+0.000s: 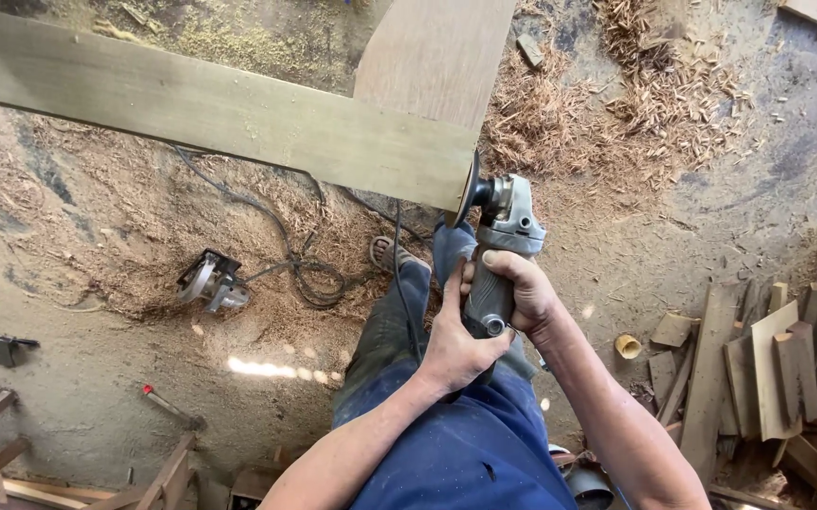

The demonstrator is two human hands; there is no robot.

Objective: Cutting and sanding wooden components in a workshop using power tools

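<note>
Fingers of my right hand are wrapping tight around the grey body of the angle grinder, closed fully on it, and my left hand is clasping the rear of the same handle from below, its fingers curled shut against the tool. I am holding the grinder out in front of my blue trousers, with its dark disc standing on edge and touching the cut end of the long greenish plank that is running across from the left. A second, browner board is lying across that plank, angling away toward the top. The grinder's black cord is hanging down past my sandalled foot. On the sawdust-covered ground to my left a circular saw is lying with its cable coiled beside it. Wood shavings are lying heaped at the upper right, and offcuts of timber are stacked at the right edge, with a small yellow roll just beside them. I am seeing no labels or signs clearly enough to tell.
</note>
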